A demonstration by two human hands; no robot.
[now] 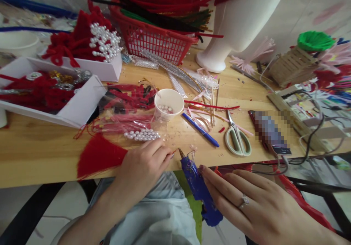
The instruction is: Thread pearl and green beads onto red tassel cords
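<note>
My left hand [149,161] is closed in a pinch near the table's front edge. A red tassel [101,155] fans out to its left, its narrow end running under the hand. A thin orange-red end pokes out at the fingertips, right by the nozzle of a blue hot glue gun [196,181]. My right hand [246,197], with a ring on it, grips the glue gun from the right; its palm side is hidden. A string of white pearl beads [142,134] lies just beyond my left hand. Behind it stands a paper cup [169,104] with loose pearls inside.
Scissors [237,137], a blue pen [200,130] and a phone [270,133] with cables lie beyond my right hand. White boxes [79,102] of red pieces stand left. Behind are a red basket [156,42] of pipe cleaners and a white mannequin head [233,26].
</note>
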